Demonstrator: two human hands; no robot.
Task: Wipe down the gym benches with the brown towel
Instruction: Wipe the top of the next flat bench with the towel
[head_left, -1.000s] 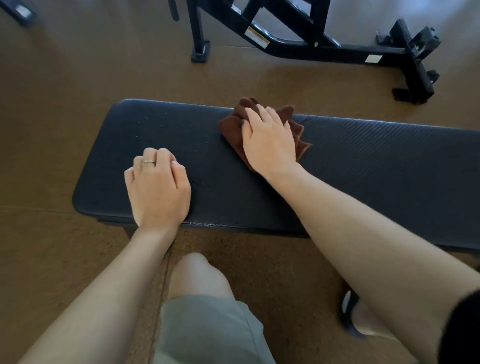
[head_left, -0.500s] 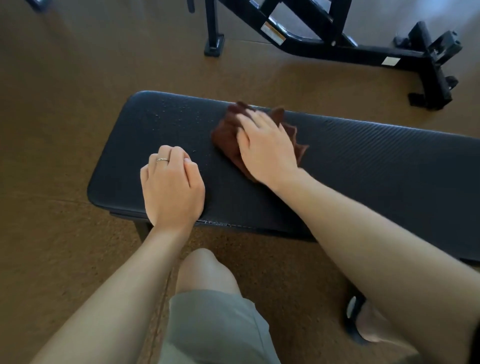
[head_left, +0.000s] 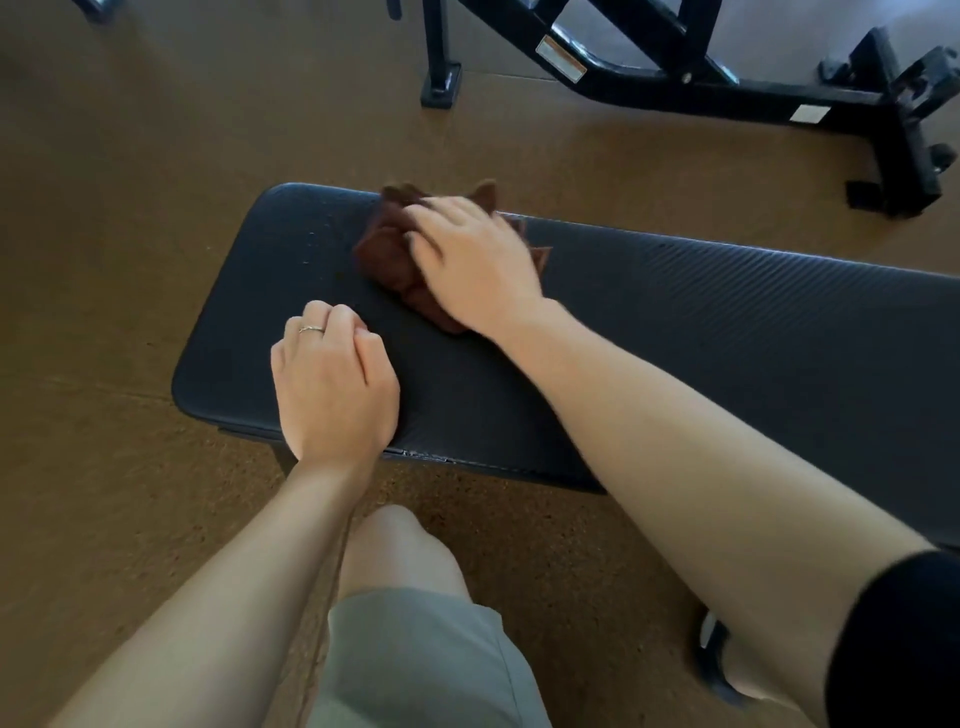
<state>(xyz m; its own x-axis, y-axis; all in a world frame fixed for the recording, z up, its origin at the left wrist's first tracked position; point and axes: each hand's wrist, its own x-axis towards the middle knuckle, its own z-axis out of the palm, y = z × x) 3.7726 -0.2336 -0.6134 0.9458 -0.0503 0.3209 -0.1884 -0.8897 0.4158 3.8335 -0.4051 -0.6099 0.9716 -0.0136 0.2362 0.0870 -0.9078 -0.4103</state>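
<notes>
Brown cork-like flooring (head_left: 130, 218) is seen all around a black padded gym bench (head_left: 701, 332), which serves as the table for the work. On its far edge, towards its left end, the right hand (head_left: 478, 260) is laid flat with fingers spread on the brown towel (head_left: 389, 254), which is crumpled and pressed against the padding; the hand is blurred, so finer detail of the fingers cannot be told. Folds of the towel are seen sticking out beyond the fingertips and to the left of the hand. Nearer the front edge, the left hand (head_left: 332, 384) is rested on the table with its fingers curled under, nothing being held in it; a thin ring (head_left: 311, 329) is worn on one finger. Small droplets can be made out on the padding left of the towel. Below the table, a bare knee (head_left: 395, 551) and grey shorts (head_left: 426, 665) are visible. Behind the table, a black steel equipment frame (head_left: 727, 88) is stood on the floor.
</notes>
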